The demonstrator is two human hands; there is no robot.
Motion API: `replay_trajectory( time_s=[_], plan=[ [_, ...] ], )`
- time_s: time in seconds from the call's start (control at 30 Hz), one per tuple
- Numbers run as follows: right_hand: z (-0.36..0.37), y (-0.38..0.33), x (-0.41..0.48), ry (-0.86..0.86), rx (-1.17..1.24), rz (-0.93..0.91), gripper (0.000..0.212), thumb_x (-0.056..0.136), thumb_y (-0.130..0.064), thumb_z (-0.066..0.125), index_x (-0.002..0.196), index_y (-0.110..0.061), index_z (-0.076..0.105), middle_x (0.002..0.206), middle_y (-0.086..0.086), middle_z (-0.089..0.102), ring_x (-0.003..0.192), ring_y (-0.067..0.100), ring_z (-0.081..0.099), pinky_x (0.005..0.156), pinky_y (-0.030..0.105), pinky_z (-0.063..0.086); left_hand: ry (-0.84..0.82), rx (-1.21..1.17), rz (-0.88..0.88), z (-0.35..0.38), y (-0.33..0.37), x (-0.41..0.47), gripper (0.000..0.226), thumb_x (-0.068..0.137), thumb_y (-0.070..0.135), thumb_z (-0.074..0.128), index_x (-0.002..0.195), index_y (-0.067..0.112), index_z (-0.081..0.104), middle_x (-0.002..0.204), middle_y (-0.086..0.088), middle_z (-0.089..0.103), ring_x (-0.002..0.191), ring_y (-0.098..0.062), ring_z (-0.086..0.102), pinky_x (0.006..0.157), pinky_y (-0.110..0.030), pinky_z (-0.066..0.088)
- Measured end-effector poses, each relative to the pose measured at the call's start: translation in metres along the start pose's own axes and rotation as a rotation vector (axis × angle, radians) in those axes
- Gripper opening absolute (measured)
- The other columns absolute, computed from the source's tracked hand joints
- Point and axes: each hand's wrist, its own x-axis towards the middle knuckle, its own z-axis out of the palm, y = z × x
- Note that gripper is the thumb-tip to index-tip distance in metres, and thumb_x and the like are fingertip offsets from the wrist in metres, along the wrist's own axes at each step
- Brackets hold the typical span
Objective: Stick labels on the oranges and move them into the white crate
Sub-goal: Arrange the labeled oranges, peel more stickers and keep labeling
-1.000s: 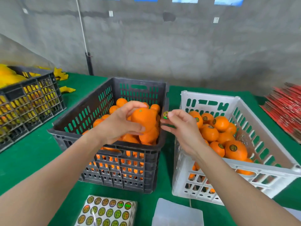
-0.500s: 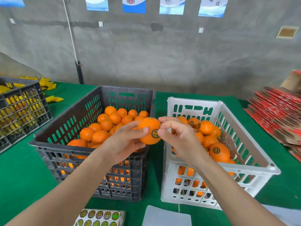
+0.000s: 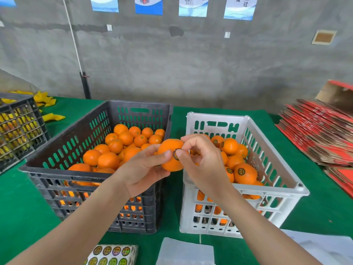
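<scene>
Grip: left hand (image 3: 145, 169) curls round the orange (image 3: 169, 159) — thumb in front, fingers behind. The right hand (image 3: 202, 161) pinches the round label (image 3: 175, 154) against the peel, with the forefinger hooked over the top.
Orange: in the air, just left of the white crate (image 3: 215, 117).
Coming move: the white crate lies to the orange's right, and the right hand is the nearer — likely a short carry over its left rim.
Hidden: the thumb half covers the label, so I cannot tell whether it is fully stuck.
</scene>
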Motion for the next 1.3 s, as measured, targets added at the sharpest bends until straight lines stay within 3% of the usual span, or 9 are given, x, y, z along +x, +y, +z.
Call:
replay_trajectory(
  time_s=[0.13, 0.27, 0.4, 0.53, 0.67, 0.8, 1.1, 1.2, 1.3],
  plan=[
    [-0.006, 0.001, -0.004, -0.028, 0.126, 0.191, 0.048, 0.083, -0.028, 0.069, 0.12, -0.035, 0.04, 0.114, -0.015, 0.051, 0.099, 0.004, 0.058, 0.072, 0.022, 0.056, -0.02, 0.018, -0.009, 0.0, -0.003, 0.0, 0.108, 0.034, 0.047, 0.095, 0.126, 0.006, 0.057, 0.124, -0.013, 0.064, 0.111, -0.026, 0.063, 0.086, -0.031, 0.056],
    [-0.013, 0.003, -0.012, -0.184, 0.048, 0.139, 0.053, 0.089, -0.027, 0.063, 0.136, -0.028, 0.039, 0.127, -0.009, 0.048, 0.112, 0.005, 0.052, 0.083, 0.021, 0.053, -0.054, 0.043, -0.019, 0.003, -0.005, 0.005, 0.104, 0.039, 0.043, 0.094, 0.128, 0.005, 0.054, 0.124, -0.016, 0.063, 0.114, -0.031, 0.061, 0.092, -0.038, 0.054],
    [-0.027, 0.011, -0.008, -0.196, -0.023, 0.11, 0.057, 0.079, -0.024, 0.074, 0.128, -0.028, 0.046, 0.122, -0.008, 0.05, 0.111, 0.008, 0.051, 0.087, 0.033, 0.052, -0.07, 0.07, -0.021, 0.018, -0.004, 0.021, 0.078, 0.063, 0.038, 0.083, 0.125, 0.003, 0.053, 0.12, -0.019, 0.064, 0.108, -0.032, 0.064, 0.084, -0.036, 0.057],
    [-0.067, 0.044, 0.02, -0.032, -0.194, 0.195, 0.054, 0.067, -0.03, 0.082, 0.108, -0.037, 0.047, 0.108, -0.015, 0.052, 0.1, 0.005, 0.051, 0.079, 0.018, 0.044, -0.03, 0.187, -0.029, 0.049, -0.01, 0.053, 0.046, 0.091, 0.039, 0.047, 0.125, 0.008, 0.056, 0.121, -0.013, 0.064, 0.105, -0.026, 0.064, 0.089, -0.033, 0.054],
    [-0.116, 0.115, 0.055, -0.024, -0.648, 0.493, 0.061, 0.071, -0.03, 0.078, 0.121, -0.023, 0.044, 0.119, 0.007, 0.051, 0.109, 0.026, 0.052, 0.086, 0.035, 0.046, 0.131, 0.506, -0.026, 0.074, -0.033, 0.084, 0.029, 0.099, 0.006, 0.045, 0.127, 0.006, 0.054, 0.112, -0.007, 0.056, 0.103, -0.024, 0.058, 0.085, -0.03, 0.051],
    [-0.137, 0.173, 0.063, -0.237, -0.986, 0.683, 0.07, 0.078, -0.027, 0.069, 0.137, -0.016, 0.032, 0.139, 0.022, 0.038, 0.123, 0.04, 0.042, 0.098, 0.047, 0.044, 0.082, 0.518, 0.037, 0.073, -0.053, 0.09, 0.027, 0.093, -0.015, 0.039, 0.099, 0.004, 0.058, 0.085, -0.012, 0.054, 0.064, -0.015, 0.058, 0.061, -0.023, 0.047],
    [-0.131, 0.19, 0.058, -0.267, -1.032, 0.767, 0.082, 0.089, -0.022, 0.057, 0.151, -0.016, 0.003, 0.156, 0.02, 0.009, 0.142, 0.04, 0.01, 0.112, 0.052, 0.019, 0.15, 0.834, 0.166, 0.068, -0.062, 0.09, 0.03, 0.093, -0.006, 0.043, 0.108, 0.014, 0.06, 0.088, -0.003, 0.068, 0.069, -0.008, 0.064, 0.065, -0.017, 0.054],
    [-0.122, 0.154, 0.054, -0.086, -1.022, 0.556, 0.063, 0.089, -0.02, 0.056, 0.144, -0.012, 0.028, 0.15, 0.018, 0.026, 0.138, 0.036, 0.023, 0.112, 0.044, 0.022, 0.157, 0.824, 0.228, 0.067, -0.061, 0.086, 0.026, 0.094, -0.004, 0.045, 0.109, 0.01, 0.061, 0.088, -0.005, 0.068, 0.074, -0.014, 0.066, 0.072, -0.025, 0.056],
    [-0.099, 0.101, 0.017, 0.228, -0.616, -0.029, 0.024, 0.088, -0.014, 0.056, 0.11, -0.006, 0.06, 0.109, 0.011, 0.062, 0.101, 0.02, 0.057, 0.087, 0.025, 0.043, 0.152, 0.627, 0.272, 0.065, -0.056, 0.076, 0.024, 0.092, -0.01, 0.047, 0.11, 0.0, 0.06, 0.087, -0.016, 0.065, 0.075, -0.027, 0.063, 0.074, -0.032, 0.054]
  ],
)
